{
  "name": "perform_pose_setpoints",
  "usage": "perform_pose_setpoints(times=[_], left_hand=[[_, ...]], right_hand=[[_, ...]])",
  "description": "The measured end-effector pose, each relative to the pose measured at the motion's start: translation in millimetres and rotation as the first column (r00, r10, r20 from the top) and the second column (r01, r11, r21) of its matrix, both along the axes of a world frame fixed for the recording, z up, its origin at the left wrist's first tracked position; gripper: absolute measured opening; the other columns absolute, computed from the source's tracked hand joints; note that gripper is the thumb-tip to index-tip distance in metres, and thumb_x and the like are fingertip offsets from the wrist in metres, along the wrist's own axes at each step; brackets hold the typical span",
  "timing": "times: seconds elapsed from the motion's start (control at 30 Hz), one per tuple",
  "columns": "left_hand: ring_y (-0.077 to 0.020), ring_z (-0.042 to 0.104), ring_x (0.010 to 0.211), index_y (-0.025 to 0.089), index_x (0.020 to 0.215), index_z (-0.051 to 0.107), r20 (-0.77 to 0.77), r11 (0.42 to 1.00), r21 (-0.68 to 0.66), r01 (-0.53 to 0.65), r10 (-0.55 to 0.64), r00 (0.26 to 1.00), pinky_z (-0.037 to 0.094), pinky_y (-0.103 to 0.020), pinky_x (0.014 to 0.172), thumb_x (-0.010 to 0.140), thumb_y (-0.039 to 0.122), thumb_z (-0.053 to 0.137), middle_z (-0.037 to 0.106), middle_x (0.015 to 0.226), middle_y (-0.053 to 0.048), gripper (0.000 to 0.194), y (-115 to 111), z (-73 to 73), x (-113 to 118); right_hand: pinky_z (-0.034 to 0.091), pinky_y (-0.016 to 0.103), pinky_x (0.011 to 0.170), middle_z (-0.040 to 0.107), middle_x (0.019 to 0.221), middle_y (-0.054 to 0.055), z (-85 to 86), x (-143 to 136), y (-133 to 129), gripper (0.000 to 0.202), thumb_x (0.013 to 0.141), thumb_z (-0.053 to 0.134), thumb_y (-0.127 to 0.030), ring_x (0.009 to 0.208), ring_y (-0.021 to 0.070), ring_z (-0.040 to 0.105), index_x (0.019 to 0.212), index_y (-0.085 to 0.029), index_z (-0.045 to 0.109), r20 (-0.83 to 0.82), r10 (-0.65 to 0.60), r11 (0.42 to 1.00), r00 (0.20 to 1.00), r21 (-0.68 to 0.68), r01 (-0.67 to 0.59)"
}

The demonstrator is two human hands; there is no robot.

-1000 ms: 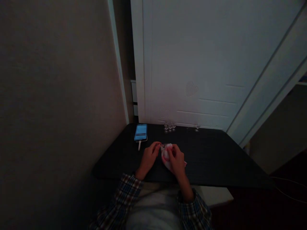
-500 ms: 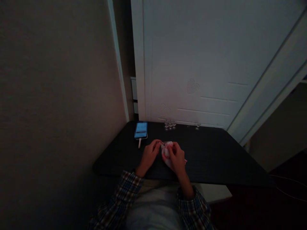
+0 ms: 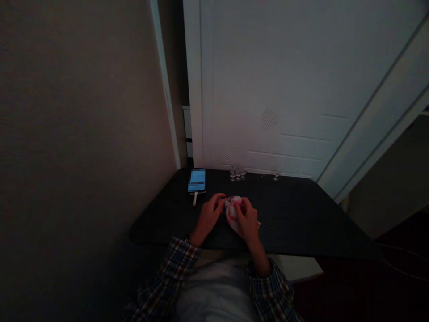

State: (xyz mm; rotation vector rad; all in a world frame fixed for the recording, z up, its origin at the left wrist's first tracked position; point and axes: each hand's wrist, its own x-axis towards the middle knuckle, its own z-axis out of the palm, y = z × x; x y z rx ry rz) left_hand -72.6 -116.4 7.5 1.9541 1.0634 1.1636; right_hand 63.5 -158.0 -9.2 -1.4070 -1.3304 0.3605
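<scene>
A small pink and white cloth [image 3: 232, 213] is bunched in my right hand [image 3: 247, 218], whose fingers press it from the right above the dark table. My left hand [image 3: 210, 214] is at the cloth's upper left, thumb and forefinger pinched close together around something small and clear, too dim to name. That small thing reaches to the cloth's top edge, between the two hands. Several tiny clear glasses [image 3: 237, 173] stand grouped near the table's back edge, and a single one [image 3: 276, 175] stands apart to their right.
A phone with a lit screen [image 3: 197, 181] lies at the back left of the black table [image 3: 301, 219], a white plug or cable [image 3: 195, 198] at its lower end. Behind the table rises a white panelled door [image 3: 295, 80]; a wall [image 3: 83, 112] is on the left.
The view has shifted very slightly. Both hands keep nearly the same place at the cloth, with only a small movement of the left fingertips.
</scene>
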Motion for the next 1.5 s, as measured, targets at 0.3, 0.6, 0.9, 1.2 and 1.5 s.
perform_pose_setpoints(times=[0.3,0.6,0.9,1.2,1.5], left_hand=[[-0.0107,0.048,0.050,0.018,0.104,0.056,-0.050,1.000,-0.005,0.004,-0.004,0.999,0.035,-0.021,0.050,0.085,0.039,0.038,0.050,0.056,0.004,0.033,1.7,-2.4,0.2],[-0.0105,0.049,0.050,0.018,0.100,0.057,-0.048,1.000,0.009,-0.002,0.002,0.999,0.034,-0.021,0.050,0.085,0.038,0.039,0.052,0.056,0.004,0.031,1.8,-2.4,0.3],[-0.0108,0.049,0.051,0.018,0.099,0.057,-0.040,1.000,0.004,0.009,-0.009,0.999,0.035,-0.021,0.050,0.085,0.038,0.039,0.051,0.057,0.004,0.030,3.0,-5.6,0.4],[-0.0106,0.051,0.057,0.021,0.111,0.050,0.007,0.999,0.048,-0.004,0.004,1.000,0.037,-0.020,0.054,0.082,0.035,0.047,0.052,0.065,0.004,0.032,3.3,-5.2,1.3],[-0.0132,0.054,0.070,0.019,0.095,0.057,-0.032,0.987,0.142,-0.074,0.079,0.996,0.042,-0.023,0.063,0.083,0.037,0.045,0.059,0.085,-0.002,0.024,5.7,-5.1,0.0]], right_hand=[[0.040,0.022,0.059,0.063,0.073,0.001,1.6,-0.2,-0.5,0.026,0.086,0.040,-0.039,0.064,0.0143,0.057,0.091,-0.020,0.058,0.001,-0.004,1.000,1.000,0.012,0.004],[0.040,0.023,0.060,0.063,0.075,0.001,2.7,0.4,-1.1,0.025,0.085,0.040,-0.037,0.066,0.0146,0.057,0.091,-0.020,0.058,0.011,-0.013,1.000,1.000,0.008,0.013],[0.040,0.022,0.059,0.063,0.074,0.001,2.8,0.2,-2.2,0.025,0.085,0.040,-0.037,0.063,0.0141,0.056,0.091,-0.020,0.058,-0.006,0.005,1.000,1.000,0.005,-0.005],[0.040,0.023,0.061,0.063,0.076,0.001,2.3,-0.1,-2.2,0.025,0.086,0.040,-0.036,0.066,0.0145,0.056,0.093,-0.020,0.058,0.021,-0.001,1.000,1.000,0.020,0.000],[0.039,0.022,0.063,0.060,0.077,0.001,7.3,0.1,-5.6,0.024,0.086,0.041,-0.037,0.068,0.0140,0.055,0.090,-0.020,0.057,0.055,0.029,0.998,0.998,0.053,-0.032]])
